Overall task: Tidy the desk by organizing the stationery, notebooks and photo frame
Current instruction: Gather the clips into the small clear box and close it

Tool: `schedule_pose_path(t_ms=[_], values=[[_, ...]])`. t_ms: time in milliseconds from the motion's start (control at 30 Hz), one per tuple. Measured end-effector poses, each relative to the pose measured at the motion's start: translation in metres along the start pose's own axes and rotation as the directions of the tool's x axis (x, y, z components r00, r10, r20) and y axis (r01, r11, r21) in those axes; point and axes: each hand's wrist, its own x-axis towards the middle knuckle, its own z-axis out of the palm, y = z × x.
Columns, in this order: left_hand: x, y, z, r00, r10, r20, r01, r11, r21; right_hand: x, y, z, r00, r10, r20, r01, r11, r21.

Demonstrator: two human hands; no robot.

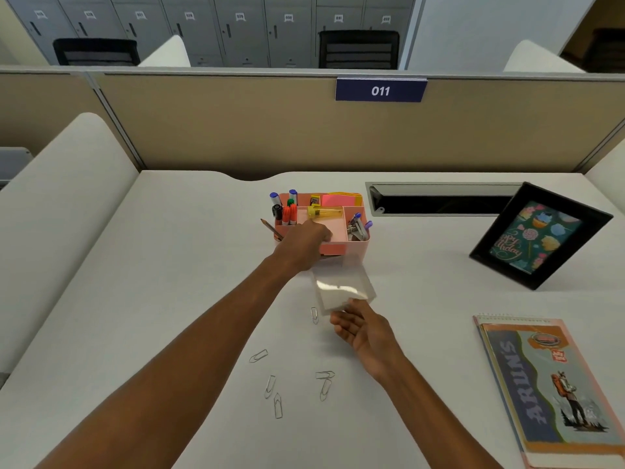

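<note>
Organizer point(355, 247) sat mid-bench, toward the partition, and looked mostly loaded: markers point(287, 208) upright in its left compartment, sticky notes point(341, 199) at the back, a yellow item point(324, 212) lying across the middle divider, a stapler-like tool and pens point(357, 228) in the right compartment. A pencil point(270, 228) leaned against the organizer's left outer wall, so I judged it not yet filed. Photo frame point(541, 236) stood tilted on the right side of the bench point(135, 299), near the cable slot point(439, 199); notebooks point(554, 384) lay stacked at the near right edge. Both looked placed, though I couldn't say whether that was final. Main leftover, as I read it: six loose paper clips point(297, 377) scattered on the bench in front of me, well apart from the organizer. Left hand point(304, 243) reached over the organizer's front wall into the middle compartment, fingers curled downward; whether it pinched anything I couldn't tell, fingertips hidden. Right hand point(362, 328) was palm-up, loosely curled, gripping the near edge of a small clear plastic box point(341, 286) between thumb and fingers, box tilted just in front of the organizer. Box appeared empty, though motion blur made that uncertain. My guess: the clips go into that box, then the box into the organizer. Call it roughly two-thirds done.
</note>
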Motion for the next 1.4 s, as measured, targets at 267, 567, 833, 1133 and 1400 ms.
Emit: schedule_pose_path(t_ms=[267,567,833,1133,1400], values=[[-0.058,-0.001,0.004,0.959,0.085,-0.272,-0.131,0.979,-0.158,-0.028,0.004,-0.054,0.998,0.011,-0.064,-0.013,0.999,-0.038],[-0.186,-0.062,0.076,0.922,-0.353,-0.159,0.297,0.908,-0.296,-0.038,0.019,-0.060,0.993,0.052,-0.102,-0.062,0.993,-0.100],[-0.208,-0.062,0.089,0.938,-0.338,-0.079,0.326,0.936,-0.132,-0.061,0.020,-0.063,0.989,0.022,-0.148,-0.090,0.877,-0.472],[-0.220,-0.050,0.092,0.953,-0.282,-0.110,0.280,0.959,-0.035,-0.069,0.058,-0.059,0.943,-0.271,0.194,0.247,0.175,-0.953],[-0.214,-0.043,0.091,0.954,-0.293,-0.070,0.293,0.956,-0.008,-0.066,0.085,-0.031,0.894,-0.370,0.253,0.229,-0.110,-0.967]])
